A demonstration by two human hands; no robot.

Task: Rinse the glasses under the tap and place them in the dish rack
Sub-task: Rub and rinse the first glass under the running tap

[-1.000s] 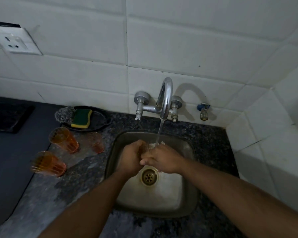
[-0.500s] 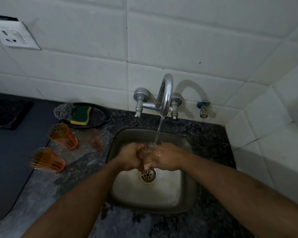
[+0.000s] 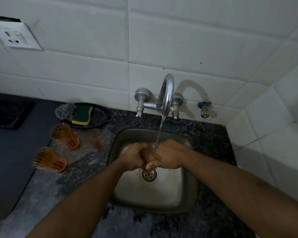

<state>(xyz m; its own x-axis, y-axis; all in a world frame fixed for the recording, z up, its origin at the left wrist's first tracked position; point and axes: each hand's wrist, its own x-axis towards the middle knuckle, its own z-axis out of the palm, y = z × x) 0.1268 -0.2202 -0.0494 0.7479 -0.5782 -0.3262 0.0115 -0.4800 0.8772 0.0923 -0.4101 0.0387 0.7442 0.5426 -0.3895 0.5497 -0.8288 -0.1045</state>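
Observation:
Three glasses stand on the counter left of the sink: an orange glass (image 3: 64, 135), a second orange glass (image 3: 48, 159) nearer me, and a paler pinkish glass (image 3: 97, 139). The tap (image 3: 165, 95) runs, and its stream falls between my hands over the steel sink (image 3: 172, 191). My left hand (image 3: 134, 157) is curled into a fist. It presses against my right hand (image 3: 167, 156), whose fingers are curled too. No glass shows in either hand.
A black dish (image 3: 100, 115) behind the glasses holds a green-yellow sponge (image 3: 82, 115) and a steel scrubber (image 3: 65, 111). A small valve (image 3: 204, 109) sits on the wall right of the tap. A dark mat (image 3: 9, 152) covers the left counter. No dish rack shows.
My hands have stayed together under the stream and shifted slightly, the left closing into a tighter fist against the right. The view has tilted a little. The glasses have not moved.

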